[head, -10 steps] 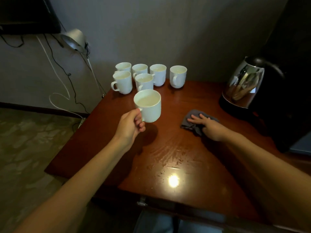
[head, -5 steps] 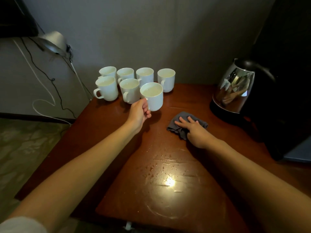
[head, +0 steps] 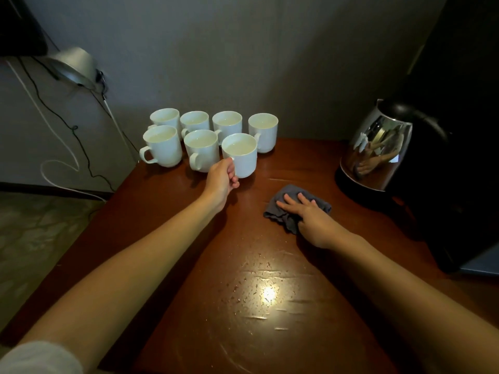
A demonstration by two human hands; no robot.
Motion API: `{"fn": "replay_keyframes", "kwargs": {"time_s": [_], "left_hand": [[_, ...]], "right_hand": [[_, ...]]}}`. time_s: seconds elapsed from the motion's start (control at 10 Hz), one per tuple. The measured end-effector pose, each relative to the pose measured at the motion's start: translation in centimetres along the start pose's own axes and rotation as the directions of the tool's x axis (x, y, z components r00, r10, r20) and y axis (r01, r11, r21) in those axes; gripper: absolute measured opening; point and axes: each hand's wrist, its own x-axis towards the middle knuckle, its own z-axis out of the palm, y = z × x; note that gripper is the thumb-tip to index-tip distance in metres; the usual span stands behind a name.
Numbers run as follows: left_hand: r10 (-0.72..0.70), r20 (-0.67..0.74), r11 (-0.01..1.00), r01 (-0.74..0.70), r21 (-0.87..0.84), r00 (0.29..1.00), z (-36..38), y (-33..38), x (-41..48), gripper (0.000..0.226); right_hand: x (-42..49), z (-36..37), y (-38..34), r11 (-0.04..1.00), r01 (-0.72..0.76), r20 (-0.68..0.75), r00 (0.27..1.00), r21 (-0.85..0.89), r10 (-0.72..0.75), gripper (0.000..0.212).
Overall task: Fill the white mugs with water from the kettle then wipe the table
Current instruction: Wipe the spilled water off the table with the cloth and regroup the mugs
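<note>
On the brown table point(head: 189, 279) the kettle point(head: 378, 149) stands well right of the straight, spread fingers of the right hand point(head: 310, 218) pressing the grey cloth point(head: 274, 211), while the left hand point(head: 220, 182) curls its fingers round the front white mug point(head: 244, 157) by its handle, six other mugs point(head: 163, 145) just beyond.

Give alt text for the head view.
The left hand grips the handle of a filled white mug beside six other mugs at the back of a wet wooden table. The right hand presses flat on a grey cloth, a steel kettle to its right.
</note>
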Motion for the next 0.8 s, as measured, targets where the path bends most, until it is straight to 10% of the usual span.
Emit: {"fn": "replay_keyframes", "kwargs": {"time_s": [0.8], "left_hand": [[-0.018, -0.05, 0.999, 0.02, 0.038, 0.999, -0.4, -0.1, 2.6, 0.039]], "right_hand": [[0.1, 0.2, 0.5, 0.998, 0.054, -0.039, 0.998, 0.031, -0.053, 0.077]]}}
